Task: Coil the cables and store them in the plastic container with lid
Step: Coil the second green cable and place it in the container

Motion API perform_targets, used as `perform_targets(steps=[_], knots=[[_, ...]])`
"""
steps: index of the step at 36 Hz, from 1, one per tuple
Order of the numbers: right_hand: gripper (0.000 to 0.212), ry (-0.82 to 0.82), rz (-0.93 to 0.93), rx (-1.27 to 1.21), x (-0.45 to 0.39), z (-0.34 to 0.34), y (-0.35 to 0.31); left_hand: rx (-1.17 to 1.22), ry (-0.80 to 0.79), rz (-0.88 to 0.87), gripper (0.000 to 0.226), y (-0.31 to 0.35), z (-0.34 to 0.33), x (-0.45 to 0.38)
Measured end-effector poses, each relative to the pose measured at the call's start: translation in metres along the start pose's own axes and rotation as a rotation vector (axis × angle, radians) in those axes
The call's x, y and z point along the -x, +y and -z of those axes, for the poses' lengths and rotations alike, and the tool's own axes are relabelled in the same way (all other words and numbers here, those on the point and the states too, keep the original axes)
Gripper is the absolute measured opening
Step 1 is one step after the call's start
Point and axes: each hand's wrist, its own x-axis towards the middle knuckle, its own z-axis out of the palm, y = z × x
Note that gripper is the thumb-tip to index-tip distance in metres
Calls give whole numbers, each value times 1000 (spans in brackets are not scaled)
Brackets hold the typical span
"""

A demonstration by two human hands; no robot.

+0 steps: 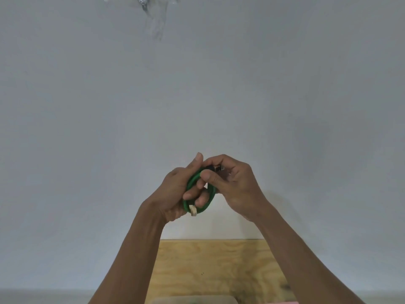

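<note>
We hold the thin green rubber-sheathed cable (198, 189) up in front of us, well above the pale plywood table (219, 266), already wound into a small oval of a few loops. Our left hand (173, 194) is closed around the left side of the coil, its fingers curled through the loops from below, and a pale plastic connector (193, 210) sticks out at the bottom edge just beside those fingers. Our right hand (228, 183) is closed on the upper right of the coil, thumb pressing on the green strands, the fingers pinching a dark connector with a metal tip (215, 167) at the top.

We judge the cable light and soft, but springy: the loops will likely try to open once the grip loosens, so the best hold is across all the strands at once, squeezing the bundle where the loops overlap, rather than by a plug alone. The sheath looks smooth and may slide between strands. The connectors are the stiff, more delicate parts. A blurred, pale, rounded edge (192, 300) at the bottom of the view may be the container, but we cannot tell.
</note>
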Motion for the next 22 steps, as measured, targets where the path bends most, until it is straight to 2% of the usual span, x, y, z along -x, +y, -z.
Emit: perform_targets(steps=[2, 6, 10, 12, 15, 17, 19, 22], knots=[[14, 71, 36, 118, -2, 3, 2, -174, 183, -76, 60, 2, -3, -2], [14, 152, 36, 168, -5, 1, 5, -295, 373, -198, 67, -5, -11, -8], [14, 207, 21, 206, -7, -6, 10, -293, 541, -286, 62, -14, -19, -16], [14, 278, 47, 306, -6, -13, 15, -255, 628, -293, 64, -16, -21, -20], [21, 419, 225, 639, -2, -25, 26, -223, 746, -296, 65, -19, -22, -25], [25, 470, 356, 800, 1, -29, 33, -236, 846, -300, 72, -21, -17, -28], [26, 468, 387, 856, 4, -30, 37, -231, 925, -316, 77, -20, -13, -30], [21, 452, 348, 820, 6, -32, 37, -245, 972, -339, 71, -14, -11, -28]])
